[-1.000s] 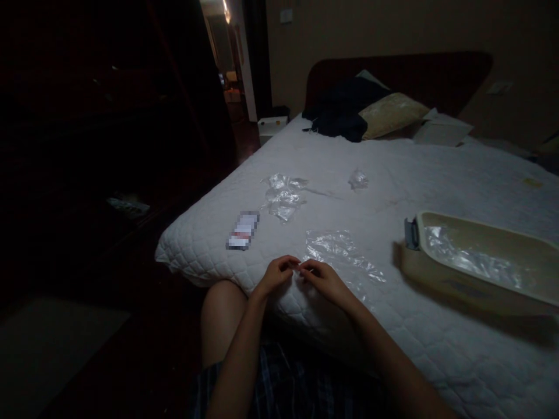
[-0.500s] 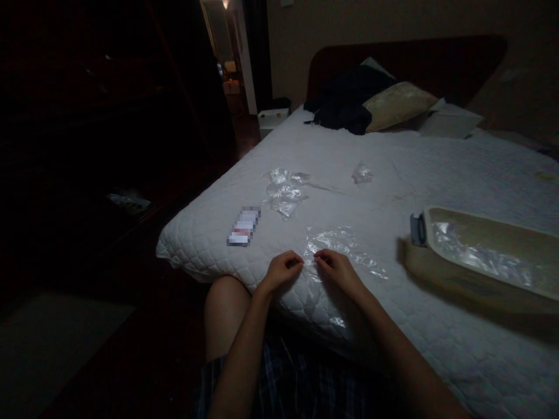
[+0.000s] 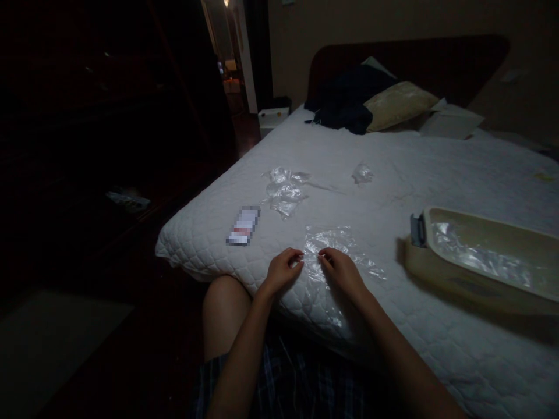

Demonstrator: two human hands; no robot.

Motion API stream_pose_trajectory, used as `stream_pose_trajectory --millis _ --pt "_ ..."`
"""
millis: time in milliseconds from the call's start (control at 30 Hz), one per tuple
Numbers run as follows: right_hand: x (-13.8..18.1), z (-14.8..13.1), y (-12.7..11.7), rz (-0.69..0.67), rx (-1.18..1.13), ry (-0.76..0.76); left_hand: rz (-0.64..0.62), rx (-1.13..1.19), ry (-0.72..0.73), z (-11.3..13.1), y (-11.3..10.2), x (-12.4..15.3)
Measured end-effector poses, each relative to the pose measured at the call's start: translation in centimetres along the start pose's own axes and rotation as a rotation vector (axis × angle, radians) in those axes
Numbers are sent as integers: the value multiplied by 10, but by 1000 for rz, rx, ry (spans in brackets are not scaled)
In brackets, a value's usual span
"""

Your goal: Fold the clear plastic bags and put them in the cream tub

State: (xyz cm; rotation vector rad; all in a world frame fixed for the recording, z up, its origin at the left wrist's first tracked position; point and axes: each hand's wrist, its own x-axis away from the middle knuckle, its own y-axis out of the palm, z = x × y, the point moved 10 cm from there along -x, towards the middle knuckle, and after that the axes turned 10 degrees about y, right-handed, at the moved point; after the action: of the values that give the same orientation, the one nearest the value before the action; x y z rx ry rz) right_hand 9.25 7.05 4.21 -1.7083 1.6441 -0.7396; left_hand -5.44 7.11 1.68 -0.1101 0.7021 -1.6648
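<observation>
A crinkled clear plastic bag lies spread on the bed's near edge, and part of it hangs down in front. At its left side my left hand is closed, thumb and fingers curled together on the thin film. My right hand pinches the same bag a short way to the right, palm turned down. The film between the fingertips is hard to make out in the dim light. Beyond my left hand, a phone-like rectangle, blurred out, lies flat on the quilt.
A beige plastic bin with a grey latch stands to the right, clear plastic inside. More crumpled plastic and a small wad lie farther back on the white quilt. Dark cloth and a pillow are by the headboard.
My right hand has shifted slightly right, widening the gap between the hands. My left hand stays almost in place, and the other things have not moved.
</observation>
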Motion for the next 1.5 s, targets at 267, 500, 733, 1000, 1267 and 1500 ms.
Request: stream_pose_trajectory --millis 267,500,733,1000,1267,1500 --pt "5 -5 2 105 315 -62 -42 -189 55 13 2 -1" --pt "0 -4 5 70 392 -81 -77 -314 85 13 8 1" --pt "-3 34 -47 143 119 40 -14 -322 86 18 1 2" --pt "5 128 -103 308 -53 194 -127 -479 295 98 48 -5" --pt "13 156 -98 387 -270 225 -431 -741 518 160 175 -13" --pt "9 165 -95 383 -333 218 -480 -803 467 158 205 -22"
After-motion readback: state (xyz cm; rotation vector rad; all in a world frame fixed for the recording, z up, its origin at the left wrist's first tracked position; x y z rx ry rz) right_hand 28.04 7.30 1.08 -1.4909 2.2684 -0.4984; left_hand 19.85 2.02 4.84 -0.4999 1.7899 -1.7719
